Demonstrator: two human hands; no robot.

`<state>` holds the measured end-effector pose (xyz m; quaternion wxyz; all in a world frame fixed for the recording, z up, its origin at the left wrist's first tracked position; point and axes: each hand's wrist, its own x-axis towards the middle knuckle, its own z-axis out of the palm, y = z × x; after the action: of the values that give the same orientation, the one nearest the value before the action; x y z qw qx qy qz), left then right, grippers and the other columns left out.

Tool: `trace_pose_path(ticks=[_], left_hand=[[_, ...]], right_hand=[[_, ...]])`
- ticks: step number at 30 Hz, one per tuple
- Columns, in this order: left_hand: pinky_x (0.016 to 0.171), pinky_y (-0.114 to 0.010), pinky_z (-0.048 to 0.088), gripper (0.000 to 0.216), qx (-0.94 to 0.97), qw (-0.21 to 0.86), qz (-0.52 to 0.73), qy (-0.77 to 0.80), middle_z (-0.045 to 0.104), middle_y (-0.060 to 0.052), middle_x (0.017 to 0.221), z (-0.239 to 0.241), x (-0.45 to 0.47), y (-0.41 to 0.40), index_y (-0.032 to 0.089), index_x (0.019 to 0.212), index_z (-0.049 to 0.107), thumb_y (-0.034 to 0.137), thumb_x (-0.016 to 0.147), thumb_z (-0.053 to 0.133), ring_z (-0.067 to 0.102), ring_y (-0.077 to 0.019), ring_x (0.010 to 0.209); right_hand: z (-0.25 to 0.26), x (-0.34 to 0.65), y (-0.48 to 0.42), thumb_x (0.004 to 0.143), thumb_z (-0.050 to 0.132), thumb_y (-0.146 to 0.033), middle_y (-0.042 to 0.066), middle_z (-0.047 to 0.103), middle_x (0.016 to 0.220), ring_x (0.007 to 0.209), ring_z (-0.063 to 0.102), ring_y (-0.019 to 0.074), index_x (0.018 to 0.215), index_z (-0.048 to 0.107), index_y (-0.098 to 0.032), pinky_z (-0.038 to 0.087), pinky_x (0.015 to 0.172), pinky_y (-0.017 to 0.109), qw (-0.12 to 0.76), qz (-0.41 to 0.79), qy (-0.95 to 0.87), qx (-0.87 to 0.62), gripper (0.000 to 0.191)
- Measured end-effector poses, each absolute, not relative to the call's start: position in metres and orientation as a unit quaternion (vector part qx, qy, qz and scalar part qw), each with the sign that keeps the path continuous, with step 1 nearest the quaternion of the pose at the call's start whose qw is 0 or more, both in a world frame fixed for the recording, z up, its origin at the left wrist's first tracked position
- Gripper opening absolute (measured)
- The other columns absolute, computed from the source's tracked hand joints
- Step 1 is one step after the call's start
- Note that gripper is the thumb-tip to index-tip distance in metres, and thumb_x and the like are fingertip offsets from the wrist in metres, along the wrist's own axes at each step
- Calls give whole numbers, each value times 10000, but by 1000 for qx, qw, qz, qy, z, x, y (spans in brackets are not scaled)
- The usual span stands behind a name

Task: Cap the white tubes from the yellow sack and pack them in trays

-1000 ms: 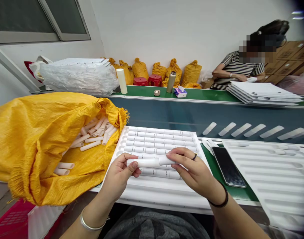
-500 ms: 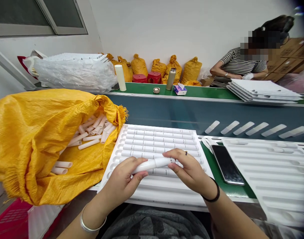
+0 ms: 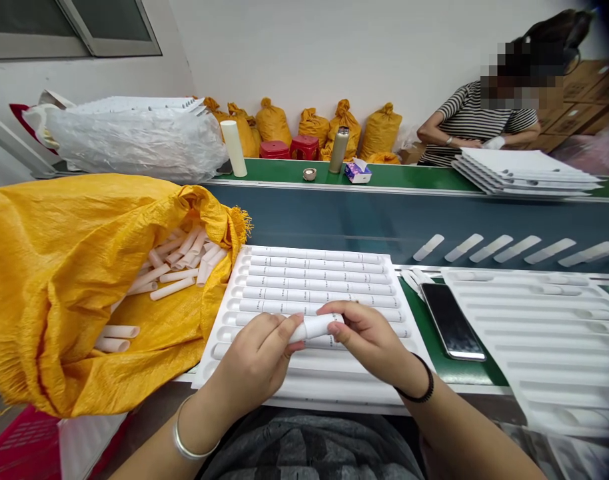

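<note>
Both my hands hold one white tube [image 3: 315, 327] just above a white slotted tray [image 3: 264, 380]. My left hand [image 3: 257, 357] is closed round the tube's left part, with a silver bangle on that wrist. My right hand [image 3: 368, 339] pinches the tube's right end with fingers and thumb; it wears a ring and a black wrist band. Several printed white tubes [image 3: 314, 280] lie in the tray's far slots. The near slots hold nothing.
An open yellow woven sack [image 3: 59, 287] on the left spills loose short white tubes [image 3: 177, 267]. A black phone [image 3: 450, 321] lies right of the tray, next to an unfilled tray [image 3: 544, 347]. Beyond the conveyor belt [image 3: 364, 223], a person in a striped shirt [image 3: 477, 123] works by stacked trays [image 3: 527, 173].
My two hands have moved closer together along the tube, so less of it shows between them. The view has tilted slightly down and left.
</note>
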<state>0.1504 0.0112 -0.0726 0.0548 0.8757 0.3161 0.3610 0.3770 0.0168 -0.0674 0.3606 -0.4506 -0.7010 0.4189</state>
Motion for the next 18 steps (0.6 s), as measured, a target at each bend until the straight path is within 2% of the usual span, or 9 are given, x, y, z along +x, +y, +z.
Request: trace_pose_path(ticks=[4, 7, 9, 10, 11, 13, 15, 18], left_hand=[[780, -317, 497, 488, 889, 99, 305, 327, 625, -85, 938, -72, 156, 10, 186, 1334, 408, 97, 868, 520, 572, -194, 863], [910, -364, 471, 587, 901, 100, 246, 343, 607, -112, 1137, -79, 143, 24, 227, 1417, 311, 237, 880, 548, 565, -231, 1043], [1005, -426, 406, 668, 878, 64, 229, 415, 521, -153, 1305, -87, 116, 44, 190, 1433, 288, 367, 857, 574, 479, -285, 1206], [1031, -452, 373, 657, 853, 34, 224, 471, 475, -170, 1360, -92, 97, 56, 163, 1418, 315, 398, 856, 561, 432, -309, 1257], [1033, -462, 362, 560, 820, 1, 213, 532, 473, -180, 1359, -96, 75, 68, 136, 1367, 389, 382, 879, 510, 423, -317, 1266], [974, -469, 399, 403, 748, -49, 126, 650, 487, -196, 1337, -104, 31, 89, 108, 1219, 530, 325, 899, 415, 454, -339, 1233], [838, -483, 455, 331, 720, -52, 113, 683, 590, -235, 1172, -111, -5, 104, 64, 1043, 618, 256, 851, 428, 559, -381, 1066], [661, -376, 469, 204, 715, -36, 140, 684, 677, -154, 824, -118, -31, 113, 98, 816, 655, 201, 760, 488, 623, -304, 748]], right_hand=[[-68, 376, 15, 906, 538, -361, 49, 646, 890, 745, 585, 144, 1072, 630, -192, 489, 669, 264, 314, 366, -767, -424, 255], [-74, 387, 29, 836, 639, -306, 79, 612, 914, 838, 577, 194, 1019, 652, -184, 494, 742, 329, 257, 218, -850, -404, 221], [-82, 406, 50, 835, 612, -236, 82, 601, 913, 862, 566, 204, 1015, 643, -180, 492, 768, 345, 246, 128, -844, -459, 191], [-86, 419, 64, 841, 583, -201, 84, 606, 947, 897, 565, 205, 1047, 629, -179, 485, 805, 347, 245, 99, -821, -506, 212], [-90, 435, 79, 847, 553, -176, 91, 609, 1006, 954, 559, 206, 1090, 608, -174, 469, 855, 348, 245, 78, -790, -556, 249], [-97, 472, 112, 867, 509, -168, 122, 593, 1116, 1059, 532, 220, 1153, 569, -148, 428, 931, 358, 241, 48, -723, -646, 293], [-103, 508, 140, 892, 487, -204, 169, 596, 1107, 1057, 539, 249, 1146, 562, -98, 427, 918, 385, 228, 32, -660, -715, 285], [-114, 546, 167, 906, 533, -289, 124, 632, 992, 921, 601, 213, 1050, 596, -90, 481, 828, 380, 177, 58, -581, -792, 254]])
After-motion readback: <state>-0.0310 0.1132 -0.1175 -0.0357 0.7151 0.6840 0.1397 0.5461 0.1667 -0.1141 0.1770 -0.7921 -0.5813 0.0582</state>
